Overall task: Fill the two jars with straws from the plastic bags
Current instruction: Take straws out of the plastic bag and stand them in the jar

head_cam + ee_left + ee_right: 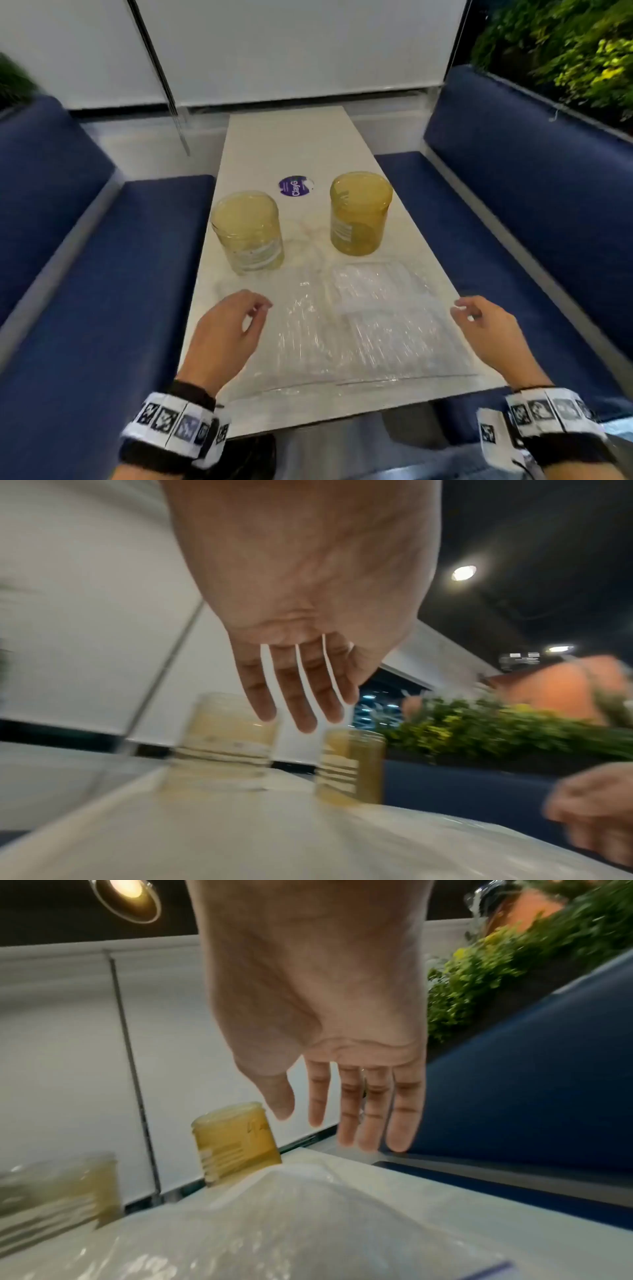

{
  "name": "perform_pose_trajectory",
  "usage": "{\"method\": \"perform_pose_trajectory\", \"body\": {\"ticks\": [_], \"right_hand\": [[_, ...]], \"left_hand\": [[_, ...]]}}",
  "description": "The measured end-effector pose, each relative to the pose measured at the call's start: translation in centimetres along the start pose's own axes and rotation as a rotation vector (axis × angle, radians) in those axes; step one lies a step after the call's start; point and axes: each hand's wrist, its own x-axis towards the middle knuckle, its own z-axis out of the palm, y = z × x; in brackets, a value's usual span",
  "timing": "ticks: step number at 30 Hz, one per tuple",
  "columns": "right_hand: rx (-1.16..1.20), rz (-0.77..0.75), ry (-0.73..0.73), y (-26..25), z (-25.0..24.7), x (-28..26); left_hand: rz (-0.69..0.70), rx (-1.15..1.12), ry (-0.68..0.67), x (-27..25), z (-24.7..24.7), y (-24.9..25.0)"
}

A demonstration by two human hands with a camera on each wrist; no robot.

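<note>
So right now both my hands are hovering over the near end of the table (301, 137) and neither one has anything in it. My left hand (224, 334) is loosely curled, fingers relaxed, at about 9 o'clock from the bags (359, 329). My right hand (486, 329) is at 3 o'clock from them, fingers hanging fairly straight, right over the table's right edge. From the wrist views both hands look clear of the plastic, not touching it.

The bags lie flat between my hands, clear plastic, looks like a bigger one with a smaller one overlapping its far right corner. The shiny streaks inside run roughly 12 to 6, so I'd guess the straws lie lengthwise, pointing away from me. Too blurry to count them or find an opening.

Both hands are about equally near the pile, left at the bigger bag's left side, right at its right edge.

Jars: the left jar (247, 231) sits at 12 o'clock from my left hand, the right jar (359, 212) at about 11 o'clock from my right. Both yellowish, upright, open tops, no straws in either as far as I can see. They're well apart, with a purple sticker (295, 185) on the table just beyond the gap.

So filling hasn't begun; opening a bag comes first, I reckon.
</note>
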Motion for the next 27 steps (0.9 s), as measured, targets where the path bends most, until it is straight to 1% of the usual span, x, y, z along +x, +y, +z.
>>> {"method": "perform_pose_trajectory", "body": {"ticks": [1,2,3,4,6,8,10,11,13,15,16,19,21,23,25,27], "right_hand": [[-0.056,-0.008,-0.047,-0.4,0.8,0.5],[-0.134,0.0,-0.093,-0.5,1.5,0.7],[-0.173,0.017,-0.141,-0.6,2.1,0.9],[-0.194,0.068,-0.191,-0.9,2.6,0.9],[-0.224,0.159,-0.251,-0.5,3.5,0.8],[-0.246,0.227,-0.261,-0.1,3.5,0.7],[-0.229,0.272,-0.279,-0.2,3.3,0.7],[-0.185,0.284,-0.3,-0.1,3.3,0.5],[-0.024,0.293,-0.317,0.0,3.4,0.4],[0.151,0.306,-0.29,0.0,3.2,0.3],[0.213,0.308,-0.286,-0.2,2.9,0.3],[0.283,0.261,-0.332,-1.0,1.2,0.0],[0.275,0.18,-0.299,-1.5,-0.1,-0.2],[0.188,0.069,-0.163,-2.2,-1.4,-0.2],[0.046,-0.108,0.059,-3.1,-2.3,-0.3],[-0.07,-0.297,0.316,-4.5,-3.0,-0.9]], "left_hand": [[0.118,-0.005,-0.072,1.0,1.6,1.2],[0.221,0.041,-0.141,1.6,3.0,2.7],[0.302,0.047,-0.222,2.1,4.5,4.2],[0.351,0.052,-0.311,2.5,5.9,6.1],[0.488,0.068,-0.429,2.3,8.5,8.1],[0.564,0.131,-0.543,1.9,10.4,9.2],[0.613,0.262,-0.636,1.3,11.9,10.0],[0.627,0.33,-0.672,1.0,12.6,10.1],[0.632,0.417,-0.719,0.2,13.6,10.0],[0.637,0.47,-0.703,-0.5,14.4,9.7],[0.652,0.476,-0.674,-0.8,14.7,9.4],[0.68,0.453,-0.569,-0.8,14.9,9.3],[0.68,0.412,-0.476,-0.1,14.4,9.7],[0.64,0.364,-0.371,1.2,13.4,10.7],[0.589,0.327,-0.261,2.7,12.6,12.1],[0.52,0.275,-0.197,4.0,11.6,13.6]]}}
